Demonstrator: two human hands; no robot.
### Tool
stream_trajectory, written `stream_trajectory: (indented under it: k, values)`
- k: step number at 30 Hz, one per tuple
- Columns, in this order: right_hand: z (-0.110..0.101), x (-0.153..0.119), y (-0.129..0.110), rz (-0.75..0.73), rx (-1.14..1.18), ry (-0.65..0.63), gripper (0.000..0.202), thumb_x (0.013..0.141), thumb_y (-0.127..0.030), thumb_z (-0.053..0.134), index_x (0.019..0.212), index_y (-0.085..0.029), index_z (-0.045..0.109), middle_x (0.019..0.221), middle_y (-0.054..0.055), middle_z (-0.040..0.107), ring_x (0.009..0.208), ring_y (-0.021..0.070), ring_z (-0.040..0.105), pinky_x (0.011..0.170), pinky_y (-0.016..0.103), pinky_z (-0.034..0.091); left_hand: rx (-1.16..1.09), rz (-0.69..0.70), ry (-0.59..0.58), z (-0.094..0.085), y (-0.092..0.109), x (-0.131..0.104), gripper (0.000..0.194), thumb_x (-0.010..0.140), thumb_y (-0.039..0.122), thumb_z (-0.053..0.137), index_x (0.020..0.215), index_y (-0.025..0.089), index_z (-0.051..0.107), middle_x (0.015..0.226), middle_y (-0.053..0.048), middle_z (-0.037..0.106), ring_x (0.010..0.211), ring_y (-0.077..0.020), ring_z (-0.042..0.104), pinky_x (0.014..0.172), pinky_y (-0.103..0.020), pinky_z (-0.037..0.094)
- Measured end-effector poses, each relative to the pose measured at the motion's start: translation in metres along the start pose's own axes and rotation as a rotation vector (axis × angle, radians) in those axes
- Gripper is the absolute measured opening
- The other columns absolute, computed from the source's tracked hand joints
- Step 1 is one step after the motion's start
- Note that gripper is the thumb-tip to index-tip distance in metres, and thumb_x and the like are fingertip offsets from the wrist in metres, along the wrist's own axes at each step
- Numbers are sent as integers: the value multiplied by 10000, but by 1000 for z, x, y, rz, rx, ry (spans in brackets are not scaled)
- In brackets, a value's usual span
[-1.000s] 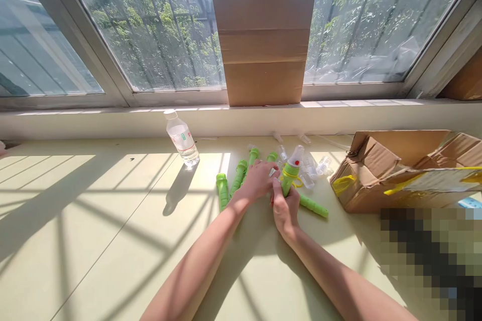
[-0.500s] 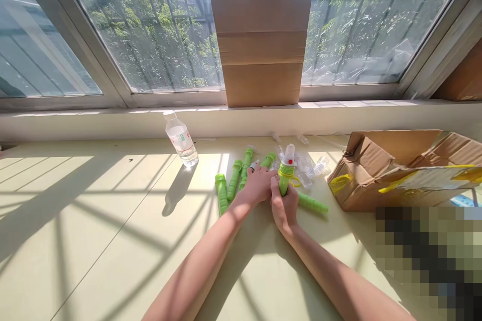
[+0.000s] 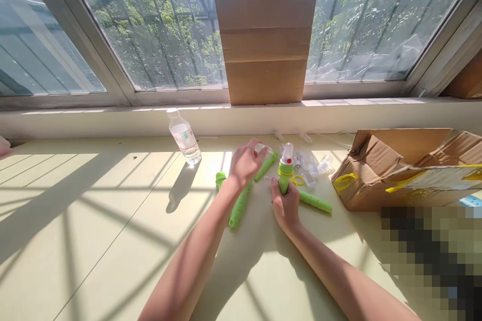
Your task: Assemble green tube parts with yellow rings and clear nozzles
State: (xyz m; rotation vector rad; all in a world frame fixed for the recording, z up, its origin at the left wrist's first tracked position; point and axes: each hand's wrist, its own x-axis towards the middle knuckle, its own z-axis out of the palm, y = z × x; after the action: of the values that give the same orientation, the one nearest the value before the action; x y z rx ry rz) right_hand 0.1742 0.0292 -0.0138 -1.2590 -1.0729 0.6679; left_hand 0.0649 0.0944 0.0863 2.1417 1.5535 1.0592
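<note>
My right hand [image 3: 285, 204] is closed round a green ribbed tube [image 3: 285, 183], which stands upright with a clear tip, a red button and a yellow collar. Pinched in the fingers of my left hand [image 3: 244, 162] is a clear plastic piece [image 3: 262, 149], partly hidden by them. Beneath my left hand and wrist lie several more green tubes, among them one tube [image 3: 240, 208] pointing toward me. Another green tube [image 3: 316, 201] rests to the right of my right hand. Behind that hand are a yellow ring [image 3: 298, 180] and several loose clear plastic pieces [image 3: 309, 165].
A water bottle [image 3: 184, 138] stands upright at the left. On the right is an open cardboard box [image 3: 365, 188] with yellow tape. Windows and a cardboard sheet [image 3: 265, 80] rise behind the table. Part of another person's hand [image 3: 4, 147] shows at the left edge.
My left hand has lifted away from beside my right hand and moved left and back, and a clear plastic piece now shows in its fingers. My right hand keeps its hold.
</note>
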Motion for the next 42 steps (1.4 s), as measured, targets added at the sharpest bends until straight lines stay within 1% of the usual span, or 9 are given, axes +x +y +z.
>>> stream_trajectory:
  k: [4,7,13,20,26,28,34,38,42]
  values:
    - [-1,-2,-2,-13,-34,-67,398,891,-468,557,634,-256,340,531,-76,342,519,128,333,499,276,296,-110,-74,208,-36,-2,7,363,955,488,486,830,191,651,640,-20,623,636,-194,604,638,-288,406]
    - [-1,-3,-5,-24,-77,-128,382,866,-425,580,622,-255,341,538,-74,333,521,127,319,492,272,265,-235,-93,268,-56,-4,10,424,953,513,487,678,199,563,627,-16,597,634,-176,599,630,-275,422]
    - [2,-3,-1,-78,-202,-264,321,859,-399,548,628,-254,378,525,-62,394,520,139,360,496,268,281,-439,-180,277,-76,-6,9,372,888,503,599,699,184,576,631,3,582,573,-138,541,590,-256,463]
    - [3,-6,3,-112,-287,-341,226,801,-344,587,643,-244,459,521,-66,437,521,144,372,517,261,279,-366,-175,58,-86,1,3,350,780,505,735,862,169,682,710,-22,685,625,-159,601,614,-263,482]
    - [4,-5,3,-106,-277,-323,257,835,-364,562,635,-246,451,509,-69,445,506,140,384,513,257,288,-317,-184,271,-93,-5,6,316,831,495,635,828,179,637,693,-14,661,599,-153,581,596,-263,477]
    - [4,-5,3,-105,-270,-321,257,838,-370,564,639,-247,457,509,-68,454,504,142,393,510,257,290,-289,-180,182,-96,-5,4,334,817,514,643,844,181,646,706,-16,668,607,-155,585,605,-265,477]
    - [2,-5,2,-91,-262,-299,240,847,-425,579,707,-244,507,538,-54,516,513,158,446,524,266,328,-7,-124,-403,-87,7,-6,381,779,549,671,917,197,720,728,-21,690,635,-185,602,539,-262,403]
    - [1,-5,-1,-72,-211,-227,251,832,-456,623,920,-226,575,666,-26,610,551,172,523,548,277,394,29,-115,-403,-76,13,-7,411,786,542,659,1005,196,691,722,-5,696,628,-184,603,538,-264,408]
    - [2,-6,-1,-65,-152,-143,327,779,-483,685,926,-223,553,780,14,654,590,187,580,544,296,436,23,-129,-388,-76,15,-6,562,775,607,666,1135,176,662,779,-21,714,708,-214,659,583,-270,456]
